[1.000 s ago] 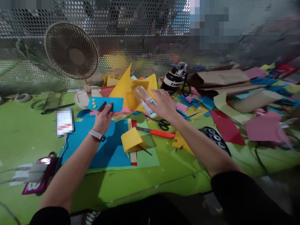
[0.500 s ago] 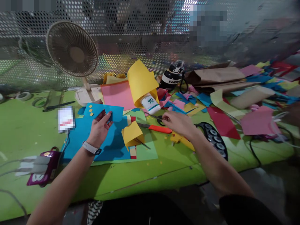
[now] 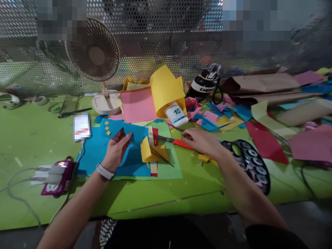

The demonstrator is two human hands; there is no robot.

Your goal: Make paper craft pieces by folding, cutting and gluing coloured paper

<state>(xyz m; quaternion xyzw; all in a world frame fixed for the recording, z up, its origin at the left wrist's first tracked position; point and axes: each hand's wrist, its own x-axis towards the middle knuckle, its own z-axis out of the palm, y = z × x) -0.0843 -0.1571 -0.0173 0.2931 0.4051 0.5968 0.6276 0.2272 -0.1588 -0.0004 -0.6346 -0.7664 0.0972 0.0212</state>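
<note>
Two hands over a green bench (image 3: 31,138): left hand (image 3: 116,150) pinching one blue paper strip (image 3: 121,130) between thumb and fingers, three small yellow squares stuck near its 9 o'clock end; right hand (image 3: 201,141) curled down over the orange handle of one utility knife (image 3: 178,142), blade pointing to 9 o'clock, grip itself not clear enough to tell. One folded yellow piece (image 3: 151,152) between the hands, lying on one large blue sheet (image 3: 103,155). At 12 o'clock of the knife, one white glue bottle (image 3: 176,114) tucked under one curled yellow sheet (image 3: 166,88). One pink sheet (image 3: 136,105) and one fan (image 3: 94,55) toward 11 o'clock; one dark paint palette (image 3: 250,160) at 3 o'clock
</note>
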